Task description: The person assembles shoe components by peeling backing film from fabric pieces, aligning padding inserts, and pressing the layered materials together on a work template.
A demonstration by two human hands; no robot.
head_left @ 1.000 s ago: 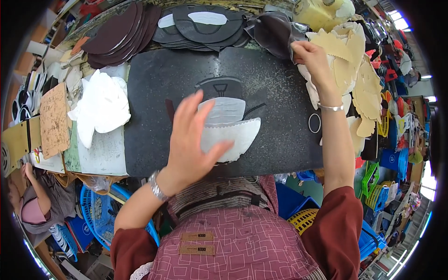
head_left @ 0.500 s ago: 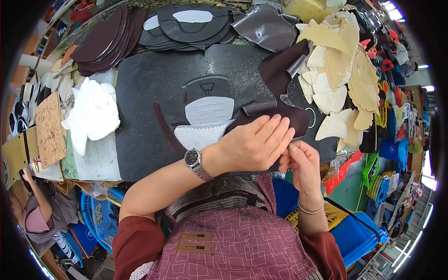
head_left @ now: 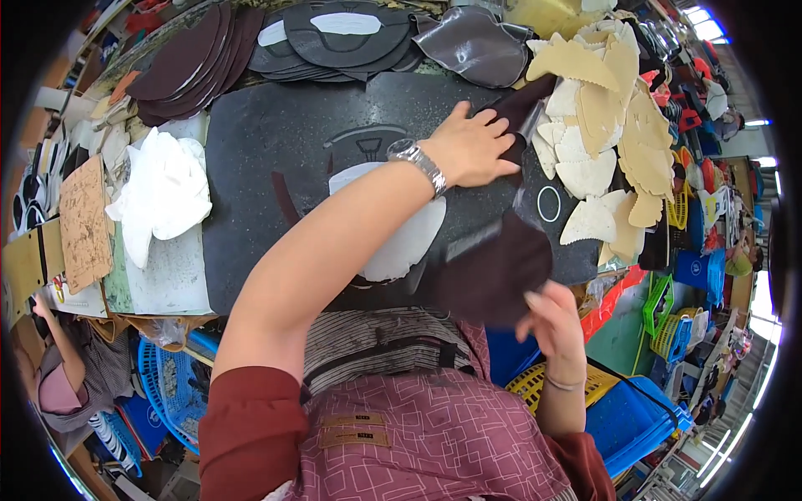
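Note:
A dark brown leather piece [head_left: 510, 259] stretches from the mat's far right side toward its front edge, its near end blurred by motion. Over its far part my left hand [head_left: 472, 152] is spread flat, fingers apart, pressing down. My right hand [head_left: 558, 324], also a bit blurred, pinches the near edge of the same piece at the table's front. Beneath my left forearm lies a white piece [head_left: 413, 238], partly hidden by the arm. Beyond that forearm rests a dark grey piece with a raised outline [head_left: 368, 149]. Left of it is a thin brown strip [head_left: 284, 198].
Everything sits on a black mat [head_left: 242, 225]. Brown pieces [head_left: 188, 67] and black pieces [head_left: 347, 46] are stacked at the back. White pieces [head_left: 167, 188] lie left, beige and cream pieces [head_left: 643, 159] right, beside a white ring [head_left: 549, 203]. Another person [head_left: 63, 359] is at far left.
My left hand has moved away and up onto the far part of the leather. My right hand has drawn the near end toward me, over the front edge. The white piece shows more.

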